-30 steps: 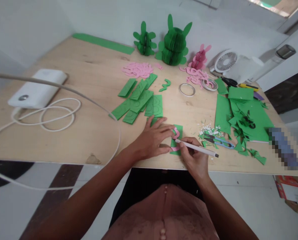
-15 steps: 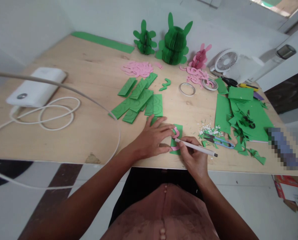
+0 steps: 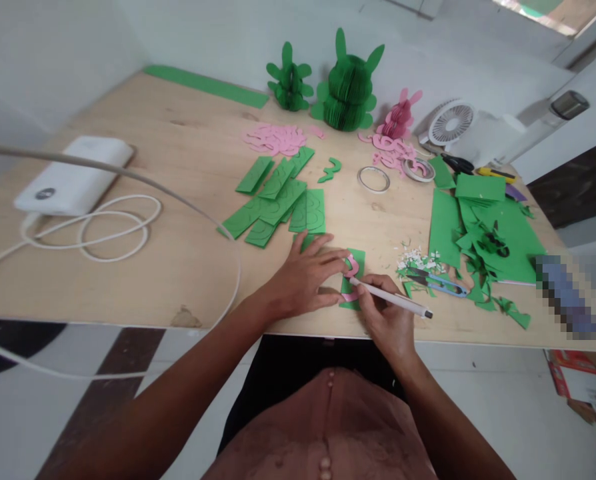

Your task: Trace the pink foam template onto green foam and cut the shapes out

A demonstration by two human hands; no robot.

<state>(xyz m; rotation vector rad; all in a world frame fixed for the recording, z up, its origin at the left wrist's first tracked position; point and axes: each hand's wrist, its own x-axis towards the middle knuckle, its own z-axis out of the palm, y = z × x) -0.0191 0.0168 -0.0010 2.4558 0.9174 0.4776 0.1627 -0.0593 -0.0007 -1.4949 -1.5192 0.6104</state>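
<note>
My right hand point(image 3: 391, 317) grips a white pen point(image 3: 393, 298), its tip down at a pink curved paper cutout point(image 3: 352, 266). That cutout lies on a small green paper piece point(image 3: 360, 257) near the table's front edge. My left hand point(image 3: 308, 275) is open, fingers spread, with the fingertips pressing the cutout and the green paper flat. Part of the cutout is hidden under those fingers. Just beyond my left hand lie several folded green paper strips point(image 3: 283, 201) with curved outlines drawn on them.
Blue-handled thread snips point(image 3: 443, 283) lie among paper scraps on the right, beside green sheets point(image 3: 521, 250). Pink cutouts point(image 3: 278, 139), tape rolls point(image 3: 373, 179) and a green paper figure point(image 3: 349, 93) stand farther back. A white power bank point(image 3: 75, 175) and its cable occupy the left.
The pen has shifted very slightly, its rear end a little lower and to the left. My left hand keeps its place on the paper.
</note>
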